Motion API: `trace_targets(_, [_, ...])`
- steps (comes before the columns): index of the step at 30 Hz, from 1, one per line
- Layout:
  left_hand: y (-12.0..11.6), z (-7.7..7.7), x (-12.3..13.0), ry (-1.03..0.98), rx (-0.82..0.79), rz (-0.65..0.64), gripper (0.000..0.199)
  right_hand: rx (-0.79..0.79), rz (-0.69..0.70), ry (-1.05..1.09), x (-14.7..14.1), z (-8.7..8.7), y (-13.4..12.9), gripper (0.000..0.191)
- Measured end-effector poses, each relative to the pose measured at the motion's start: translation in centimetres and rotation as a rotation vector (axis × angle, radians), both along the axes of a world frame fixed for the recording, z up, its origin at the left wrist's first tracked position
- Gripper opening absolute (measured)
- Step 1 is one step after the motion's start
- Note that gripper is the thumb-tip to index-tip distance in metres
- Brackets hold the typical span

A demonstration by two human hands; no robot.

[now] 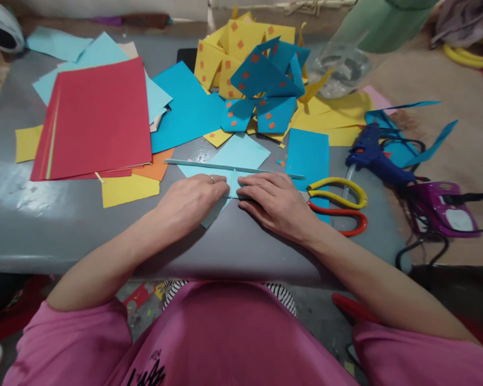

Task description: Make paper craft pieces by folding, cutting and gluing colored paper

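Clock positions are taken from the folded light-blue paper, which lies between the hands near the close edge of the counter. The red paper stack lies at 10 o'clock. A yellow paper piece lies at 9 o'clock, near the left hand. This hand is palm down, fingers close together, fingertips on the folded paper. A thin light-blue strip lies at 12 o'clock; the spotted blue paper model stands at 1 o'clock. The right hand, at 3 o'clock, is palm down, fingers slightly bent, touching the folded paper. Whether either hand pinches it cannot be determined. Scissors lie beyond, at 3 o'clock; the glue gun lies between 2 and 3 o'clock.
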State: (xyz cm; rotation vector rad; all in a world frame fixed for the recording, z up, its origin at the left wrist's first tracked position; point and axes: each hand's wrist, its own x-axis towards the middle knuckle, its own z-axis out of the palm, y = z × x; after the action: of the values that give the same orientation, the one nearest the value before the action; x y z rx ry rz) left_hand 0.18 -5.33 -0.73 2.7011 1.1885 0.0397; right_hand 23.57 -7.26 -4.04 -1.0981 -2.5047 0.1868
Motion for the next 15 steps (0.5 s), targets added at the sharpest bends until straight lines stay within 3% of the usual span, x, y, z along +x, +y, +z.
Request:
trace_targets(10, [-0.07,0.27,0.37,0.050,0.027,0.003,0.035,0.057,0.004,-0.027,0.09,-0.35,0.17,0.031])
trace_targets(15, [0.27,-0.04,0.33,0.041,0.050,-0.026,0.035,-0.003,0.005,0.004,0.10,-0.28,0.18,0.029])
